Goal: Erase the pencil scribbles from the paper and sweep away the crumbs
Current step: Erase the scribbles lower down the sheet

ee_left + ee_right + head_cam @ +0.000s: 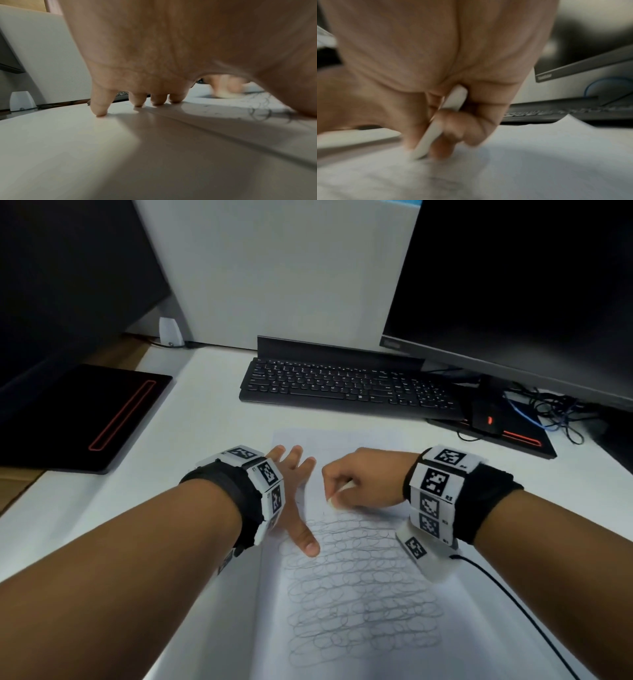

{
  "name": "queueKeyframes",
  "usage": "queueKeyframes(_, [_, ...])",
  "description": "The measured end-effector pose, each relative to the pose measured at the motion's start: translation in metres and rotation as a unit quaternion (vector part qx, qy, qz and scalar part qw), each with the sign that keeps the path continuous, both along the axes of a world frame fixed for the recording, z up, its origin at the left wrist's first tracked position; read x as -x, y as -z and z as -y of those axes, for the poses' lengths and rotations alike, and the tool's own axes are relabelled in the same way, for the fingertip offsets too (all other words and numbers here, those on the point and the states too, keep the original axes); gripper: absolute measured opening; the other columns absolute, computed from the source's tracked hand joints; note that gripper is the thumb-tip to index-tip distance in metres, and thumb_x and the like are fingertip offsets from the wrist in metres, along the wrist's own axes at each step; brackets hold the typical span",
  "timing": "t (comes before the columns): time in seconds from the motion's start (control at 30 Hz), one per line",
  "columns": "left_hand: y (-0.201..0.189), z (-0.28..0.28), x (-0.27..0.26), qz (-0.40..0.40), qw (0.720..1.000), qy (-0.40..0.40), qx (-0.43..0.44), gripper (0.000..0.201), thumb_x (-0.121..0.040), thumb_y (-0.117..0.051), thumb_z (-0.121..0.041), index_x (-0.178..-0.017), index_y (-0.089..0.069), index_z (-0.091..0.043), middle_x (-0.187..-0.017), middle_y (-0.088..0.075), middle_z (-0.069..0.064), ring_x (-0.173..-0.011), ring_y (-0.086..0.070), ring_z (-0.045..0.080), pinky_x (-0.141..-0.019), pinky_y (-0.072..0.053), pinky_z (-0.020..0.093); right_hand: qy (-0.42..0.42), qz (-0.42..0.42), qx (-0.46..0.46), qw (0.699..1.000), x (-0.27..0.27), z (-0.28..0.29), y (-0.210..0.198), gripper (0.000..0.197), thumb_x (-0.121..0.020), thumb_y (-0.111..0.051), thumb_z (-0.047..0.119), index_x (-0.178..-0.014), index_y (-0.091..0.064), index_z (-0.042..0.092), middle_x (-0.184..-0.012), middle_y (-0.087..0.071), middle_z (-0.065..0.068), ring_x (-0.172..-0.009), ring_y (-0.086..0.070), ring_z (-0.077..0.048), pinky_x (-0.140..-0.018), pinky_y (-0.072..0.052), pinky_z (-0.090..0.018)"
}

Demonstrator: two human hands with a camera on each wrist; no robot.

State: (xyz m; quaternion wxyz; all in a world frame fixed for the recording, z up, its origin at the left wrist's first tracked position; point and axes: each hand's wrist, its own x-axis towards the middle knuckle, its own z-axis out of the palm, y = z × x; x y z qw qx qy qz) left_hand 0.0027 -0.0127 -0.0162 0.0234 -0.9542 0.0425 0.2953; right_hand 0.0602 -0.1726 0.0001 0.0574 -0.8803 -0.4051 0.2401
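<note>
The right hand has its grip curled round a slim white eraser, tip down on the paper at the centre of the frame. The left hand lies flat with fingers spread, pinning the sheet's left edge. I'd judge the job barely begun: the strip above the eraser looks clean, while the pencil scribbles fill the lower centre, loop upon loop. A few dark specks near the thumb may be crumbs; too small to be sure. The tabletop is white. A black keyboard sits above the sheet, a monitor at upper right, and tangled cables at right.
</note>
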Motion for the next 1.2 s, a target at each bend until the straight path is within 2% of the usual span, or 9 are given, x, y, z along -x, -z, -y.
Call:
queueKeyframes(0.1, [0.000, -0.001, 0.001, 0.002, 1.000, -0.005, 0.007, 0.140, -0.061, -0.074, -0.074, -0.153, 0.020, -0.026, -0.160, 0.026, 0.000, -0.148, 0.021, 0.027, -0.116, -0.003, 0.059, 0.043, 0.044, -0.005, 0.998, -0.008, 0.001, 0.000, 0.007, -0.095, -0.055, 0.025, -0.089, -0.058, 0.028, -0.081, -0.058, 0.015, -0.085, -0.058, -0.013, -0.076, -0.046, -0.029])
queueKeyframes(0.2, [0.000, -0.001, 0.000, 0.003, 1.000, -0.005, 0.013, 0.141, -0.059, -0.075, -0.073, -0.154, 0.017, -0.026, -0.161, 0.023, 0.001, -0.148, 0.019, 0.026, -0.116, -0.004, 0.060, 0.041, 0.043, 0.002, 0.998, -0.005, 0.000, 0.002, 0.007, -0.096, -0.054, 0.023, -0.090, -0.056, 0.024, -0.076, -0.053, 0.015, -0.079, -0.054, -0.012, -0.072, -0.041, -0.028])
queueKeyframes(0.3, [-0.002, 0.001, -0.001, 0.036, 0.999, 0.011, -0.004, 0.137, -0.056, -0.076, -0.075, -0.156, 0.001, -0.022, -0.163, 0.011, 0.005, -0.149, 0.011, 0.026, -0.118, -0.008, 0.057, 0.042, 0.051, 0.006, 0.998, -0.003, -0.002, 0.000, 0.007, -0.096, -0.053, 0.022, -0.090, -0.055, 0.023, -0.076, -0.051, 0.013, -0.078, -0.053, -0.012, -0.069, -0.039, -0.028])
queueKeyframes(0.4, [-0.006, 0.012, -0.005, 0.053, 0.998, 0.038, -0.016, 0.139, -0.057, -0.074, -0.077, -0.156, 0.007, -0.023, -0.161, 0.024, 0.008, -0.147, 0.023, 0.026, -0.120, 0.003, 0.054, 0.033, 0.068, 0.011, 0.997, -0.002, -0.004, -0.001, 0.012, -0.096, -0.053, 0.021, -0.085, -0.053, 0.025, -0.073, -0.049, 0.014, -0.070, -0.049, -0.005, -0.061, -0.035, -0.022])
queueKeyframes(0.47, [-0.007, 0.022, -0.007, 0.064, 0.997, 0.040, 0.010, 0.136, -0.061, -0.072, -0.076, -0.155, 0.010, -0.024, -0.161, 0.022, 0.009, -0.147, 0.022, 0.028, -0.120, 0.001, 0.053, 0.030, 0.072, 0.003, 0.997, -0.001, -0.003, -0.001, 0.012, -0.097, -0.053, 0.020, -0.085, -0.053, 0.024, -0.071, -0.048, 0.015, -0.066, -0.044, 0.001, -0.058, -0.032, -0.016])
queueKeyframes(0.73, [0.001, 0.027, -0.010, 0.025, 0.999, 0.018, 0.028, 0.134, -0.063, -0.073, -0.073, -0.156, 0.010, -0.025, -0.162, 0.017, 0.006, -0.149, 0.014, 0.032, -0.118, -0.009, 0.060, 0.109, 0.079, 0.008, 0.991, -0.006, 0.004, -0.004, 0.004, -0.094, -0.058, 0.024, -0.098, -0.057, 0.024, -0.087, -0.051, 0.009, -0.088, -0.052, -0.014, -0.074, -0.039, -0.026])
queueKeyframes(0.9, [-0.001, 0.028, -0.012, 0.003, 0.999, 0.023, 0.034, 0.126, -0.065, -0.073, -0.071, -0.156, 0.004, -0.031, -0.162, 0.020, 0.006, -0.147, 0.019, 0.033, -0.119, -0.002, 0.058, 0.019, 0.020, 0.045, 0.999, 0.008, -0.003, -0.011, 0.009, -0.092, -0.061, 0.025, -0.099, -0.067, 0.025, -0.084, -0.058, 0.017, -0.081, -0.057, -0.002, -0.077, -0.046, -0.025])
queueKeyframes(1.0, [0.002, 0.027, -0.012, 0.008, 0.999, 0.011, 0.035, 0.134, -0.062, -0.074, -0.072, -0.156, 0.010, -0.028, -0.162, 0.019, 0.004, -0.148, 0.017, 0.030, -0.119, -0.005, 0.058, 0.058, 0.058, 0.042, 0.996, -0.003, -0.003, -0.014, 0.010, -0.090, -0.061, 0.021, -0.095, -0.069, 0.021, -0.095, -0.068, 0.005, -0.090, -0.064, -0.014, -0.084, -0.055, -0.032])
queueKeyframes(1.2, [-0.003, 0.030, -0.010, 0.010, 0.998, 0.039, 0.037, 0.122, -0.069, -0.071, -0.070, -0.156, 0.004, -0.028, -0.162, 0.018, 0.005, -0.147, 0.020, 0.029, -0.117, 0.005, 0.049, -0.027, 0.012, 0.057, 0.998, 0.012, -0.006, -0.011, 0.013, -0.091, -0.065, 0.026, -0.102, -0.070, 0.022, -0.076, -0.054, 0.020, -0.072, -0.052, 0.004, -0.069, -0.041, -0.017])
